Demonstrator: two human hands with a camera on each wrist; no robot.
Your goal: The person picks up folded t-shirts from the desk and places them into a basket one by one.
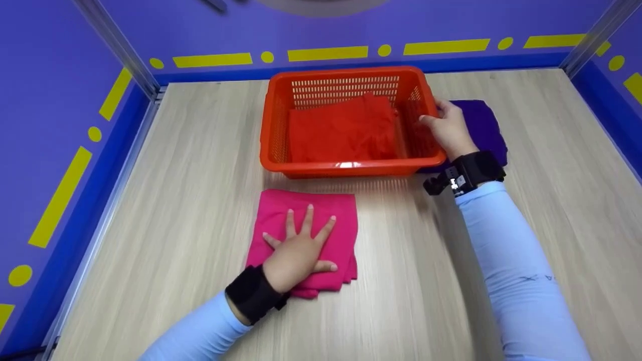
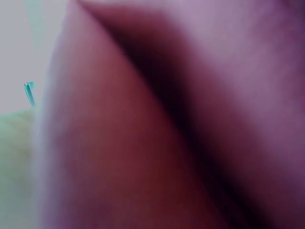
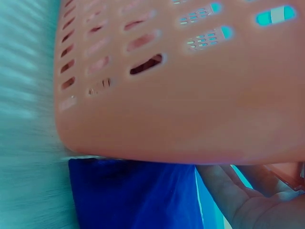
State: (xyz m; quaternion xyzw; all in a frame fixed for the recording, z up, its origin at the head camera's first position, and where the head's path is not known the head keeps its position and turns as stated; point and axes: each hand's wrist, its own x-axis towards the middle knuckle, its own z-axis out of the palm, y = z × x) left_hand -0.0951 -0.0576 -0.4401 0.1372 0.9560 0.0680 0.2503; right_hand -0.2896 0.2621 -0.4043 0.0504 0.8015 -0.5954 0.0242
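Note:
Fingers spread, my left hand (image 1: 295, 258) rests on a folded pink cloth (image 1: 271, 205) in front of the basket. The left wrist view is mostly a blurred close-up. At the basket's right end, my right hand (image 1: 449, 128) grips the rim of an orange plastic basket (image 1: 351, 164), thumb on the inner side. Inside the basket lies a folded red cloth (image 1: 341, 130). A dark purple cloth (image 1: 484, 125) lies right of the basket, partly hidden by it and by my right hand. In the right wrist view, this cloth (image 3: 133, 195) appears blue beside the basket's slotted wall (image 3: 190, 114).
The light wood tabletop (image 1: 190, 200) carries all of these things. Purple-blue panels (image 1: 210, 30) with yellow marks stand along the back and both sides. Metal corner posts (image 1: 115, 45) join the panels. A black strap (image 1: 253, 293) is round the left wrist.

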